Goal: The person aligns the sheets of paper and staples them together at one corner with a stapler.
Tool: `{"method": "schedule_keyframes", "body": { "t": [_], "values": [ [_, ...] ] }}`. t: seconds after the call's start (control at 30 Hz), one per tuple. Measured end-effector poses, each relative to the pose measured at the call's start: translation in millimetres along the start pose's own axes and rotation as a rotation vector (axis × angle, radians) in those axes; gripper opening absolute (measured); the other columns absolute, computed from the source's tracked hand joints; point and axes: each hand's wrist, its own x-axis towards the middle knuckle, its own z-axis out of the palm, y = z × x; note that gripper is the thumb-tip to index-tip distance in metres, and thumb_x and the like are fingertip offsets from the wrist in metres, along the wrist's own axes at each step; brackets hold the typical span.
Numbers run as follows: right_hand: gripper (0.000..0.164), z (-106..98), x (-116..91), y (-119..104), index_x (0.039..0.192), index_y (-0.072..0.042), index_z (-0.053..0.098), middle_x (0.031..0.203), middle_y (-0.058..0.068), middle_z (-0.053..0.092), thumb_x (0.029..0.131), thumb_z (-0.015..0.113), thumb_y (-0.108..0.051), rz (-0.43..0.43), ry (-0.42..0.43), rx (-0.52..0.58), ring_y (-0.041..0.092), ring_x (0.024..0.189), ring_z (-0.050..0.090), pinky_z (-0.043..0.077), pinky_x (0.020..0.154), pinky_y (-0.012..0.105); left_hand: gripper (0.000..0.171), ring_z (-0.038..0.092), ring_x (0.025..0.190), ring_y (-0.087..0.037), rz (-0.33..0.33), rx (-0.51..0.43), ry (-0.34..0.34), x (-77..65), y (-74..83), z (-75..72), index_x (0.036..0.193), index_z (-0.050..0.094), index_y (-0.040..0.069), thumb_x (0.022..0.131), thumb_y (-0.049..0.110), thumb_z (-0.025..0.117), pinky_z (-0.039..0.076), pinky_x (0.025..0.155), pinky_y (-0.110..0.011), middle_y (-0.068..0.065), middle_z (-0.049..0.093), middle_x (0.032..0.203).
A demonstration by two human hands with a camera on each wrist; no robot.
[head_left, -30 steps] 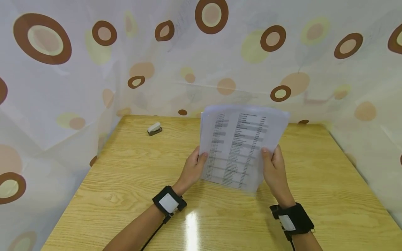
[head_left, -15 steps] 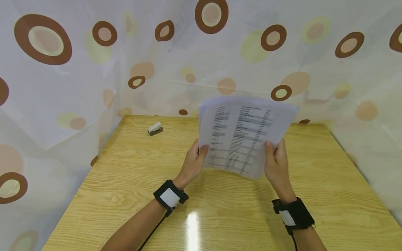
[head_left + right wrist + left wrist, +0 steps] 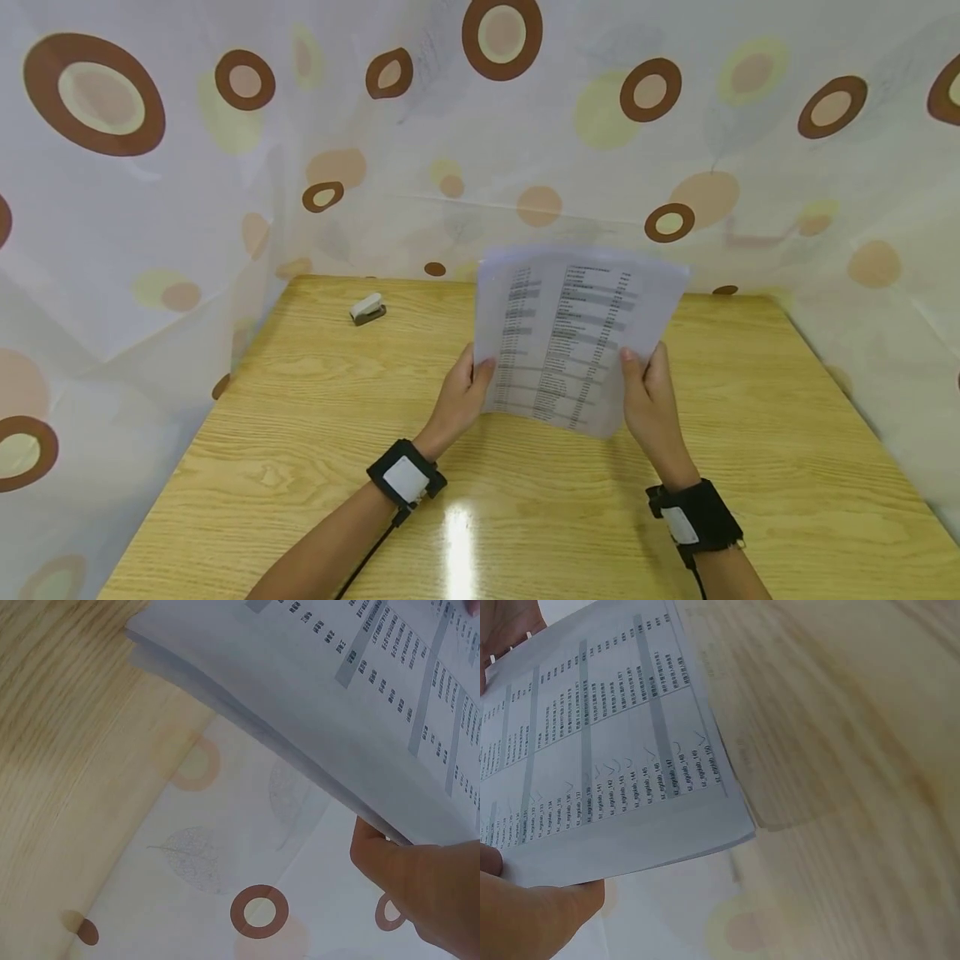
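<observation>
A stack of printed paper sheets is held up over the table, tilted toward the head camera. Rows of text and grey bands cover its front page. My left hand grips the left edge, thumb on the front and fingers behind. On the right edge, my right hand pinches the stack the same way. In the left wrist view, pen ticks show beside the rows on the sheets. The right wrist view shows several layered edges of the stack, with the hand at its side.
A small white and grey stapler lies at the back left of the wooden table. Patterned sheeting with brown rings rises behind and at both sides. Each wrist wears a black strap with a cable.
Both hands raised the paper stack slightly, then brought it back down. Its bottom edge now sits a little higher than a second ago. The stapler stays where it was.
</observation>
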Motion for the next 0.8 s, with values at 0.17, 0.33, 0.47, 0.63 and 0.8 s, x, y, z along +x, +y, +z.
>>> {"method": "schedule_keyframes", "body": {
  "t": [0.17,0.33,0.47,0.63,0.8],
  "values": [
    [0.035,1,-4,5,0.140,0.002,0.029,0.123,0.018,0.054,0.111,0.030,-0.017,0.030,-0.034,-0.015,0.012,0.103,0.060,0.048,0.082,0.024,0.042,0.056,0.118,-0.038,-0.029,0.001,-0.013,-6.0,10.5,-0.7,0.149,0.034,-0.003,0.109,0.008,0.036,0.047,0.092,-0.056,-0.024,0.051,0.139],
    [0.035,2,-4,8,0.141,0.002,0.027,0.126,0.017,0.053,0.111,0.028,-0.017,0.036,-0.058,-0.013,0.012,0.106,0.059,0.048,0.084,0.024,0.041,0.058,0.115,-0.040,-0.013,0.014,-0.028,-8.7,28.8,-4.3,0.147,0.035,-0.006,0.108,0.003,0.035,0.047,0.091,-0.056,-0.026,0.053,0.136],
    [0.036,4,-3,8,0.141,0.002,0.027,0.127,0.016,0.051,0.111,0.027,-0.017,0.029,-0.047,-0.018,0.013,0.106,0.058,0.046,0.084,0.024,0.042,0.059,0.115,-0.037,-0.003,0.004,-0.018,-2.6,11.0,-4.0,0.151,0.035,0.001,0.109,0.007,0.036,0.049,0.090,-0.055,-0.022,0.053,0.138],
    [0.034,4,-2,6,0.139,0.002,0.029,0.125,0.011,0.050,0.110,0.028,-0.015,0.007,-0.005,-0.026,0.014,0.107,0.055,0.043,0.085,0.024,0.041,0.059,0.117,-0.030,0.024,-0.007,-0.010,2.3,-0.3,-3.4,0.150,0.038,0.006,0.110,0.014,0.038,0.050,0.091,-0.050,-0.017,0.054,0.138],
    [0.033,3,-1,6,0.140,-0.001,0.031,0.125,0.007,0.051,0.110,0.030,-0.014,-0.050,0.017,0.031,0.017,0.108,0.055,0.043,0.087,0.026,0.039,0.060,0.116,-0.029,0.048,0.010,-0.018,5.1,1.4,-2.5,0.148,0.040,0.006,0.110,0.016,0.038,0.051,0.090,-0.048,-0.015,0.056,0.136]
  ]
}}
